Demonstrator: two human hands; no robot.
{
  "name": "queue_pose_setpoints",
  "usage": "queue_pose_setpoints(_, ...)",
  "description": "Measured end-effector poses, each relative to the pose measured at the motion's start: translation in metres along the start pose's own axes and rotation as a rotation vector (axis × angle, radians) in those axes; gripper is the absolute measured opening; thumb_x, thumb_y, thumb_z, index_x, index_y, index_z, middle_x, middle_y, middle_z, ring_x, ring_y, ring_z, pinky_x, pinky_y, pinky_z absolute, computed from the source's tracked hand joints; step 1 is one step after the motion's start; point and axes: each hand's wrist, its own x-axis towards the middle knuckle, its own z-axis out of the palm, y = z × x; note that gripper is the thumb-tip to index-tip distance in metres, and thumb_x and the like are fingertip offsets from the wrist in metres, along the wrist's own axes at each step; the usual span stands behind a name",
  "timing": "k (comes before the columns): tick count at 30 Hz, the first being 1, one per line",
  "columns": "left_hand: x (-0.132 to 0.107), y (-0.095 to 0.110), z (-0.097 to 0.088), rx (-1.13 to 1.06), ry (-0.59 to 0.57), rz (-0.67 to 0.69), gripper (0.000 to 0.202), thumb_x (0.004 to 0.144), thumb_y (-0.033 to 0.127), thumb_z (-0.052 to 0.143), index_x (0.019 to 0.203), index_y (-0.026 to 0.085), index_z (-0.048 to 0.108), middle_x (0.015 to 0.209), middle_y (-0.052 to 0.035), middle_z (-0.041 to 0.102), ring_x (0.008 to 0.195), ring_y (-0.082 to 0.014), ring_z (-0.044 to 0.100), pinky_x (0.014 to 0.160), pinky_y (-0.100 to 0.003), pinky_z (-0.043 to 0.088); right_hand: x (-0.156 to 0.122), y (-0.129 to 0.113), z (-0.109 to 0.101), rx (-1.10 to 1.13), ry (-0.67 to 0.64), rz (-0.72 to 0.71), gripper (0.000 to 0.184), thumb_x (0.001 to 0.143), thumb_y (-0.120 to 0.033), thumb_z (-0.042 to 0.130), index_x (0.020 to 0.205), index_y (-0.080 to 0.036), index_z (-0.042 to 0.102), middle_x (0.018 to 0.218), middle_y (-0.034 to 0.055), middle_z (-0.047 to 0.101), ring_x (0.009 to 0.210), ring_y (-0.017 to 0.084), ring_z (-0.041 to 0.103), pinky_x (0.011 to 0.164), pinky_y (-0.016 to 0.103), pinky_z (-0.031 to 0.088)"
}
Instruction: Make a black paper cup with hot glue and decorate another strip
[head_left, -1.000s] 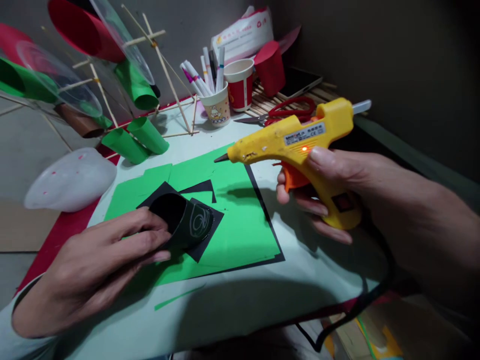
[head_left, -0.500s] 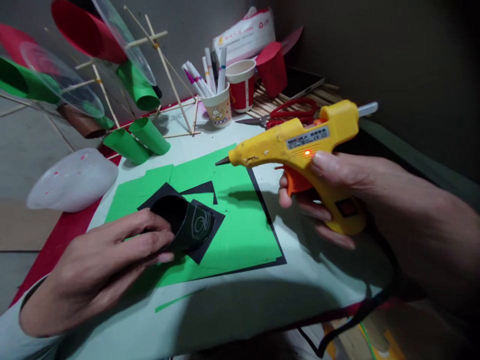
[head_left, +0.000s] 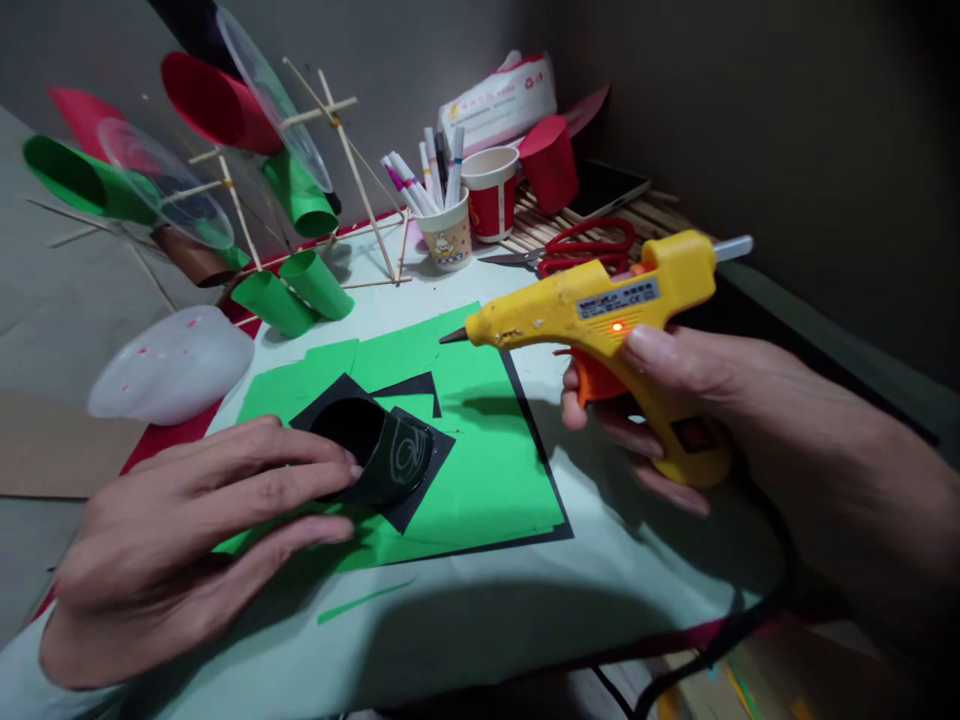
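A black paper tube [head_left: 381, 480] with a pale swirl drawn on its side stands slightly tilted on a black paper square [head_left: 407, 513]. My left hand [head_left: 202, 500] is beside it, fingers stretched out and thumb apart, with a fingertip touching the tube's near left rim. In my right hand [head_left: 675, 400] is a yellow glue gun [head_left: 577, 310], its red light on and a clear glue stick poking out of the back. The nozzle points left, above the green paper [head_left: 487, 480]. My right fingers wrap the handle near the orange trigger.
Behind are a cup of markers [head_left: 444, 235], a red-and-white paper cup [head_left: 491, 195], a red paper cylinder [head_left: 550, 165] and red-handled scissors [head_left: 585, 245]. At left stands a stick frame [head_left: 349, 170] with coloured tubes, near a white rounded object [head_left: 172, 365]. The gun's black cord [head_left: 750, 600] hangs at right.
My left hand's fingers have straightened and the thumb has moved away from the tube. The glue gun stays in my right hand, almost still. The whole view has shifted slightly.
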Motion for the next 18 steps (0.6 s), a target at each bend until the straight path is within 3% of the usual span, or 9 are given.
queue_pose_setpoints(8, 0.004, 0.008, 0.003, 0.003, 0.023, 0.042, 0.022, 0.097, 0.018, 0.054, 0.103, 0.029, 0.072, 0.095, 0.0017, 0.075, 0.089, -0.0134, 0.067, 0.086, -0.027, 0.056, -0.002, 0.001, 0.0, 0.049, 0.005, 0.009, 0.033, 0.089, -0.057, 0.062, 0.077, -0.032, 0.079, 0.055, -0.0014, 0.056, 0.04, 0.013, 0.052, 0.036, 0.026, 0.04)
queue_pose_setpoints(11, 0.009, 0.009, 0.003, -0.03, 0.013, 0.045, 0.021, 0.095, 0.017, 0.056, 0.101, 0.027, 0.072, 0.092, 0.0003, 0.074, 0.084, -0.015, 0.068, 0.073, -0.027, 0.058, -0.002, 0.0, 0.0, 0.039, 0.005, 0.011, 0.033, 0.089, -0.057, 0.061, 0.077, -0.031, 0.078, 0.056, -0.0009, 0.057, 0.042, 0.014, 0.053, 0.034, 0.025, 0.039)
queue_pose_setpoints(14, 0.015, 0.011, 0.003, -0.091, 0.011, 0.065, 0.024, 0.091, 0.011, 0.057, 0.102, 0.027, 0.072, 0.085, 0.0001, 0.074, 0.077, -0.0162, 0.068, 0.064, -0.029, 0.059, -0.003, -0.002, 0.0, 0.024, 0.008, 0.017, 0.033, 0.091, -0.055, 0.06, 0.077, -0.03, 0.078, 0.06, -0.0001, 0.061, 0.045, 0.015, 0.054, 0.034, 0.025, 0.039)
queue_pose_setpoints(18, 0.015, 0.012, 0.003, -0.133, 0.025, 0.067, 0.032, 0.088, 0.007, 0.057, 0.109, 0.028, 0.071, 0.083, 0.0003, 0.075, 0.074, -0.0178, 0.068, 0.065, -0.032, 0.061, -0.004, -0.003, 0.0, -0.017, 0.021, 0.009, 0.034, 0.092, -0.053, 0.058, 0.075, -0.03, 0.077, 0.062, 0.0003, 0.062, 0.046, 0.014, 0.054, 0.035, 0.024, 0.04)
